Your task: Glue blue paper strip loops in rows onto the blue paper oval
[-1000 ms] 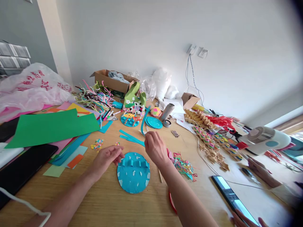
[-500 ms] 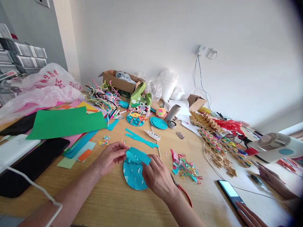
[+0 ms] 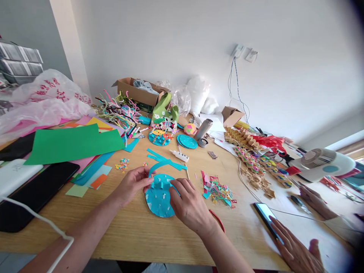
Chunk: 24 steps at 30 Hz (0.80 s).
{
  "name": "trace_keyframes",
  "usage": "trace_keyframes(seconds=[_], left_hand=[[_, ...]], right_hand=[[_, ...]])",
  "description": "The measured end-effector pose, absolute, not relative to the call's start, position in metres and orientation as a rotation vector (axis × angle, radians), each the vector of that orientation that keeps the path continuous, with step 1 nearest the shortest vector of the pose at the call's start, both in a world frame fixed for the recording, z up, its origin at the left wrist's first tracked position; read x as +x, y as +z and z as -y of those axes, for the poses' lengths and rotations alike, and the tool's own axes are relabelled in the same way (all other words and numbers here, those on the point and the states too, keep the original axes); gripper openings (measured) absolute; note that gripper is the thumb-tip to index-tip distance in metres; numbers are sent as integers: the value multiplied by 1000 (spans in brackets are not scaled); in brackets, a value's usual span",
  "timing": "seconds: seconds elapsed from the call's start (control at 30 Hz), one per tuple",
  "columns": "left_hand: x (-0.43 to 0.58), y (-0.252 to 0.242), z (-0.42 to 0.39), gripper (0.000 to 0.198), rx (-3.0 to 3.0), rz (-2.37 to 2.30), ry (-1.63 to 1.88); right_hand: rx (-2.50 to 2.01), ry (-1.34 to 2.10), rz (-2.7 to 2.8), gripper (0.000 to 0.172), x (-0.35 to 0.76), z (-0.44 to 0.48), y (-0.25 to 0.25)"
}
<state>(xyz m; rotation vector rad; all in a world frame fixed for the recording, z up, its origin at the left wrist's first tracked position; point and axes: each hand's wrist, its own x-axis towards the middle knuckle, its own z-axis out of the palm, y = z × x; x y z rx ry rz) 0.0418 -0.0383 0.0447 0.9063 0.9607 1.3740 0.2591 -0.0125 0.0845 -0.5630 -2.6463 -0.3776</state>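
A round blue disc (image 3: 159, 204) with small tabs and white glue marks lies on the table between my hands. Above its far edge, a blue paper strip (image 3: 159, 165) bends into an arch. My left hand (image 3: 131, 186) pinches the strip's left end between thumb and fingertips. The fingers of my right hand (image 3: 190, 206) are closed at the strip's other end, over the disc's right side; they hide that end. A white glue bottle (image 3: 181, 156) lies beyond the disc with loose blue strips (image 3: 153, 153) beside it. Red-handled scissors (image 3: 217, 221) are partly covered by my right forearm.
Paper scraps (image 3: 218, 192) lie to the right, green paper (image 3: 74, 143) to the left. Farther back are stacked blue discs (image 3: 187, 141), a steel flask (image 3: 203, 129) and pipe cleaners (image 3: 119, 112). Another person's hand (image 3: 297, 248) touches a phone (image 3: 267, 216).
The blue strip, held flatter before, is now bowed into an arch. My right hand has lowered toward the disc. The view has shifted slightly, and the other person's hand reaches farther over the phone.
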Motion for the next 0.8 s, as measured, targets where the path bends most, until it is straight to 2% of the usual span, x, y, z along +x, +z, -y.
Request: trace_keyframes(seconds=[0.1,0.17,0.33,0.43,0.5,0.63,0.8], left_hand=[[40,48,38,34,784,-927,1433],[38,50,38,33,743,-916,1445],[33,53,35,40,656,-912,1488],[31,52,33,42,622,-919,1506],[31,51,33,42,619,-929,1496],[37,52,36,41,632,-948,1458],[52,58,40,44,650,-957,1415]], right_hand=[[-623,-246,2599,18,263,15,86],[-674,-40,2547,18,267,18,86],[-997,791,2267,11,278,24,81],[-1153,1331,1954,14,284,22,78],[-1160,1556,1783,14,287,20,76],[-1166,1635,1749,20,293,18,81],[-1007,1800,1879,46,295,15,93]])
